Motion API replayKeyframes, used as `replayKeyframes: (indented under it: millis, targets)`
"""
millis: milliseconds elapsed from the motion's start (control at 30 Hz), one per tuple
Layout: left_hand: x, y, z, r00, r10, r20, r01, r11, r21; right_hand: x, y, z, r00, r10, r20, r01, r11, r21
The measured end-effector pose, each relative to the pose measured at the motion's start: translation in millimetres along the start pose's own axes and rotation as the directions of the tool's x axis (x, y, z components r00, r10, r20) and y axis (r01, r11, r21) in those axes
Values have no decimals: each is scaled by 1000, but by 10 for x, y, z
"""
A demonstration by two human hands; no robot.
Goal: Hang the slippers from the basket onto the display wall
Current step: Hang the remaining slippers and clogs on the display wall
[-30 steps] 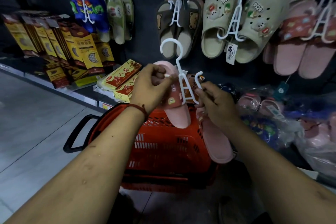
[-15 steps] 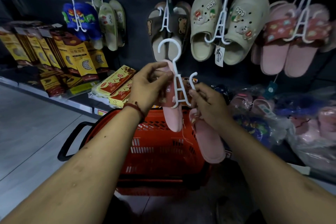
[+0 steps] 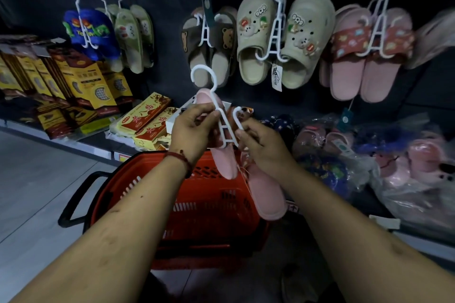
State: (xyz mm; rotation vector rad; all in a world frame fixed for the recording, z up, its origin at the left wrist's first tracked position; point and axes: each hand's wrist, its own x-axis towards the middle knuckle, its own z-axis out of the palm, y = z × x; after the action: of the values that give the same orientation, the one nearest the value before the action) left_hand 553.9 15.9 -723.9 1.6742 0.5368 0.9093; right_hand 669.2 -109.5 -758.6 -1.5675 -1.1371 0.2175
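Now my left hand [image 3: 194,130] and right hand [image 3: 258,140] pinch a white hanger [image 3: 222,115] carrying pink slippers [image 3: 267,194] above the red basket [image 3: 209,204], whose contents stay hidden.

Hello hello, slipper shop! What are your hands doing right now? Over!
Left hand pinching the white hanger. Right hand at its side hook, fitting the pink slippers. Not yet on the wall; nothing blocking. Over.
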Motion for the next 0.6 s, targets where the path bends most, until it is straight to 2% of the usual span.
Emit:
replayKeyframes:
  millis: [100, 167, 233, 267, 333, 400, 467, 533, 600]
  targets:
    - [4, -5, -3, 999, 13, -37, -12, 999, 47, -8, -10, -71, 988, 147, 50, -152, 982, 114]
    - [41, -45, -37, 997, 23, -71, -18, 998, 68, -19, 112, -187, 953, 302, 29, -303, 949, 92]
    - [78, -80, -81, 994, 23, -110, -14, 997, 75, -67, 353, -351, 894, 442, -79, -448, 884, -129]
    - [91, -95, -101, 991, 26, -129, -15, 996, 84, -106, 476, -433, 857, 498, -130, -514, 814, -269]
    - [118, -143, -143, 988, 38, -150, -21, 993, 116, -203, 687, -509, 778, 615, -128, -602, 674, -428]
    - [136, -196, -190, 989, 65, -133, -41, 983, 179, -277, 855, -488, 686, 725, -68, -694, 624, -360]
    - [155, -243, -230, 991, 86, -103, -60, 971, 233, -349, 990, -408, 605, 796, -18, -786, 593, -171]
    - [172, -275, -259, 990, 107, -93, -78, 957, 278, -398, 1160, -329, 559, 829, -3, -828, 557, -64]
    - [185, -290, -283, 989, 111, -100, -78, 953, 292, -423, 1168, -247, 535, 845, 1, -843, 534, -65]
